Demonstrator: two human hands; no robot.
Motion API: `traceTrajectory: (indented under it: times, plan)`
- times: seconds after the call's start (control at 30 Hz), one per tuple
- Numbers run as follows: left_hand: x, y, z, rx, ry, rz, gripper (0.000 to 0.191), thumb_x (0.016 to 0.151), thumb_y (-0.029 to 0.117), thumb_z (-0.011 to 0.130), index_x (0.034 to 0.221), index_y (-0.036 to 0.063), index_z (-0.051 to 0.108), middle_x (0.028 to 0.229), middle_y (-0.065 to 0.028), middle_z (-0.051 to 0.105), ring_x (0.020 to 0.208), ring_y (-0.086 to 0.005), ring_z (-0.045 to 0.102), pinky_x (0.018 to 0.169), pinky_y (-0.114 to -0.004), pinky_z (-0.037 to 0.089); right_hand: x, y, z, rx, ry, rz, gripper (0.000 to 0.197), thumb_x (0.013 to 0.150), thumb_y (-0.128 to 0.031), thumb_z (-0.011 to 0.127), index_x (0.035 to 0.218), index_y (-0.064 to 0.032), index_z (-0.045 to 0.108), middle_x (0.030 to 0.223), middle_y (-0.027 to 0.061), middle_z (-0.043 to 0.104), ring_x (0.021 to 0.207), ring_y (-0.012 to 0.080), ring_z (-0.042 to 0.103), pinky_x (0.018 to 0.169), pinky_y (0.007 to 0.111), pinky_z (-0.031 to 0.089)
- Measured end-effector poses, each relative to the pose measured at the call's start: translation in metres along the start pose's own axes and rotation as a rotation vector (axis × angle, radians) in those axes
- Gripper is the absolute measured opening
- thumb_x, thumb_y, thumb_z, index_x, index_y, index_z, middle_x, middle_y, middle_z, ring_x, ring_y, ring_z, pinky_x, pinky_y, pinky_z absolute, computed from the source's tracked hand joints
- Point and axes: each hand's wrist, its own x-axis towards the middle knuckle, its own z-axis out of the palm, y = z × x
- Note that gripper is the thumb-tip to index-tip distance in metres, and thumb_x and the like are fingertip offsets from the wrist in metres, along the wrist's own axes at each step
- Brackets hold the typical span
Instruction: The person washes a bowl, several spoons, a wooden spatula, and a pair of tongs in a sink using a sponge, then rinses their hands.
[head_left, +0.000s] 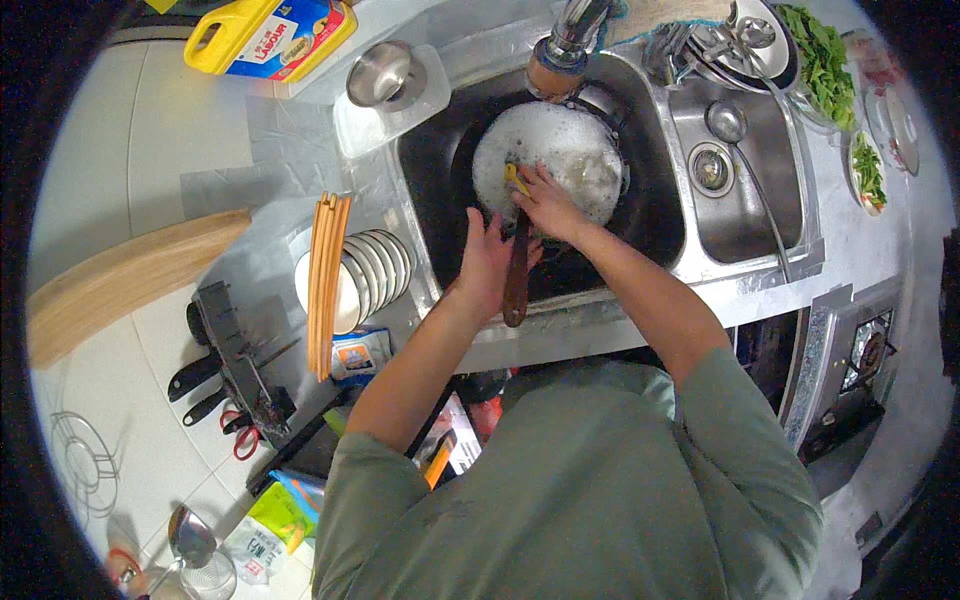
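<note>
A wok (551, 161) full of white suds sits in the large sink basin (652, 225), its brown handle (516, 289) pointing toward me. My right hand (551, 201) reaches into the wok with a yellow scrubbing sponge (516, 178) under its fingers; suds hide part of the sponge. By the near rim, my left hand (484, 259) has its thumb raised apart. The handle crosses in front of the left fingers, whose tips show on its far side, so how firmly they hold is unclear. Above the wok hangs the faucet (559, 56).
Stacked bowls (375, 270) and wooden chopsticks (327, 285) stand left of the sink. Farther left is a knife rack (240, 360) with red-handled scissors (244, 435). A ladle (727, 124) rests in the small basin (765, 217). Leafy greens (817, 64) and a gas stove (862, 360) are right.
</note>
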Motion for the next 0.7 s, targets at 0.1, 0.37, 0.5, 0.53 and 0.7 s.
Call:
traceTrajectory:
  times: [0.1, 0.37, 0.5, 0.53, 0.7]
  plan:
    - [-0.001, 0.009, -0.009, -0.091, -0.052, 0.061, 0.092, 0.080, 0.076, 0.026, 0.146, 0.0145, 0.008, 0.132, -0.0162, 0.043, 0.116, -0.0305, 0.047, 0.104, -0.042, 0.031, -0.028, -0.032, 0.012, 0.301, 0.141, 0.069, 0.044, 0.092, -0.028, 0.045, 0.129, -0.0048, 0.046, 0.136, 0.0157, 0.042, 0.132, 0.0356, 0.028, 0.109, 0.045, 0.022]
    - [-0.007, 0.014, 0.000, -0.305, 0.015, 0.126, 0.100, 0.075, 0.080, 0.030, 0.146, 0.0137, 0.006, 0.141, -0.0183, 0.033, 0.127, -0.0330, 0.037, 0.107, -0.048, 0.024, -0.103, -0.119, -0.060, 0.412, -0.033, -0.205, 0.050, 0.093, -0.024, 0.047, 0.134, 0.0022, 0.036, 0.143, 0.0200, 0.029, 0.136, 0.0315, 0.021, 0.111, 0.040, 0.016]
    - [-0.002, 0.010, -0.012, -0.065, 0.068, 0.109, 0.101, 0.076, 0.080, 0.029, 0.145, 0.0091, 0.011, 0.141, -0.0172, 0.034, 0.125, -0.0311, 0.038, 0.107, -0.046, 0.024, -0.073, -0.068, -0.014, 0.499, 0.095, 0.014, 0.049, 0.093, -0.026, 0.045, 0.134, 0.0015, 0.037, 0.142, 0.0193, 0.031, 0.135, 0.0312, 0.024, 0.111, 0.040, 0.016]
    - [0.003, 0.004, -0.014, -0.090, -0.017, 0.081, 0.099, 0.077, 0.080, 0.024, 0.145, 0.0103, 0.009, 0.143, -0.0142, 0.031, 0.129, -0.0285, 0.032, 0.108, -0.043, 0.020, -0.059, -0.051, 0.002, 0.504, 0.101, 0.016, 0.049, 0.093, -0.026, 0.045, 0.134, 0.0015, 0.037, 0.142, 0.0193, 0.031, 0.135, 0.0312, 0.024, 0.111, 0.040, 0.016]
    - [0.018, -0.011, -0.017, 0.042, -0.014, 0.030, 0.058, 0.095, 0.048, 0.032, 0.133, 0.0045, 0.033, 0.122, -0.0166, 0.050, 0.112, -0.0275, 0.051, 0.093, -0.035, 0.042, 0.006, 0.004, 0.009, 0.031, -0.022, 0.002, 0.047, 0.094, -0.029, 0.041, 0.130, 0.0008, 0.042, 0.139, 0.0196, 0.036, 0.133, 0.0333, 0.027, 0.110, 0.042, 0.021]
